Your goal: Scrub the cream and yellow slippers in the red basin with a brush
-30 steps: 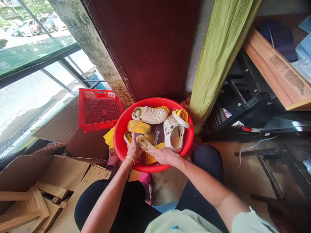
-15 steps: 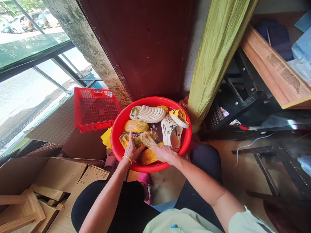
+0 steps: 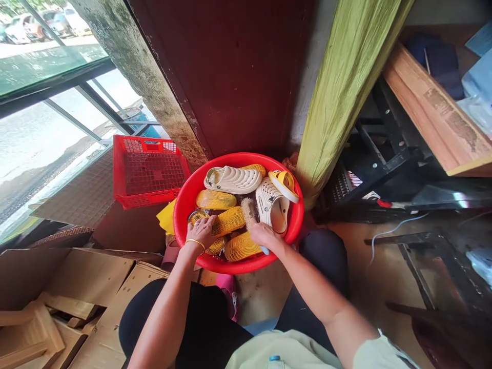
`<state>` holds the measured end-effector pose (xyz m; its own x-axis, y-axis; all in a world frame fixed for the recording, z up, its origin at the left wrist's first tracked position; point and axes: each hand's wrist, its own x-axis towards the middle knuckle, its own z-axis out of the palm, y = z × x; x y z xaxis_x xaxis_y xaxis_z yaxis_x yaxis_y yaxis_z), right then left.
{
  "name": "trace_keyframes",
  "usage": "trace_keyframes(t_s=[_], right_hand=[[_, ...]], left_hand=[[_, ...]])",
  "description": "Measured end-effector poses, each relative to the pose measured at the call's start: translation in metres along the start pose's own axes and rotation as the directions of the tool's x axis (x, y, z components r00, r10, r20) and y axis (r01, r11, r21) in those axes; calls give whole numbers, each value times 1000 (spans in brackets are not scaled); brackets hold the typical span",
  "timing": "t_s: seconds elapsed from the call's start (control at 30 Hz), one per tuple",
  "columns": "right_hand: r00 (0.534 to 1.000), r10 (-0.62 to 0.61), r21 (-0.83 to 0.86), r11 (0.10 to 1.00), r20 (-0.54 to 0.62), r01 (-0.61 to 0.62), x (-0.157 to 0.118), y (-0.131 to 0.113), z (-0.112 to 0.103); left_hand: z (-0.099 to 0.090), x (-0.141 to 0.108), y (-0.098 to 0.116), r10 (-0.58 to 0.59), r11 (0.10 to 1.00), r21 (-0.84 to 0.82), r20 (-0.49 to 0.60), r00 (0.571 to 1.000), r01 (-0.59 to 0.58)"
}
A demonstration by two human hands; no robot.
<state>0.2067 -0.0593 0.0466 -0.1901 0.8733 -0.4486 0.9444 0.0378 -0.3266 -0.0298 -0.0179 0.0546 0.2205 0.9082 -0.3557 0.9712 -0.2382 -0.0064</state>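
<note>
A red basin (image 3: 180, 233) in front of me holds dark water and wet footwear. My left hand (image 3: 202, 233), with a gold bangle at the wrist, is closed on the near-left end of a yellow sandal (image 3: 229, 220), sole up. In my right hand (image 3: 264, 236) is a scrub brush (image 3: 249, 211), its pale bristles just beside the sandal's right end; a blue handle tip shows below my palm. Another yellow sole (image 3: 242, 247) lies below, and one more (image 3: 216, 200) above. Two cream clogs (image 3: 238, 179) and a yellow-and-white sandal (image 3: 284, 184) rest along the far and right side.
A red plastic crate (image 3: 151, 171) stands left of the basin. Cardboard boxes (image 3: 100, 277) with wood pieces lie at lower left. Behind the basin is a dark red door (image 3: 226, 77), with a green curtain (image 3: 346, 77) to its right. A black metal frame (image 3: 418, 266) stands at right.
The brush has come off the middle sandal's sole, moving right and turning more upright. My left hand has shifted slightly, its fingers now lying over the sandal's left end.
</note>
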Motion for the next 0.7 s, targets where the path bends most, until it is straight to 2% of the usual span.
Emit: trace_keyframes(t_s=[0.1, 0.17, 0.3, 0.4, 0.53, 0.63, 0.7], right_hand=[[998, -54, 0, 999, 16, 54, -3, 4, -2], [994, -106, 1, 994, 30, 106, -8, 8, -4], [982, -182, -21, 983, 50, 183, -20, 14, -6], [981, -191, -39, 981, 43, 193, -26, 16, -5], [969, -249, 11, 969, -5, 249, -31, 16, -2], [984, -162, 48, 985, -70, 165, -28, 20, -3], [990, -96, 81, 991, -98, 104, -24, 24, -8]], left_hand=[[8, 6, -3, -34, 999, 7, 20, 999, 33], [18, 8, 3, -51, 998, 38, -8, 999, 52], [32, 15, 25, 39, 997, 74, -63, 997, -34], [33, 24, 35, 100, 994, 56, -94, 991, -95], [30, 32, 34, 90, 993, -66, -144, 985, -100], [31, 29, 26, 83, 983, -143, -214, 973, -116], [32, 23, 19, 112, 967, -190, -280, 954, -169]])
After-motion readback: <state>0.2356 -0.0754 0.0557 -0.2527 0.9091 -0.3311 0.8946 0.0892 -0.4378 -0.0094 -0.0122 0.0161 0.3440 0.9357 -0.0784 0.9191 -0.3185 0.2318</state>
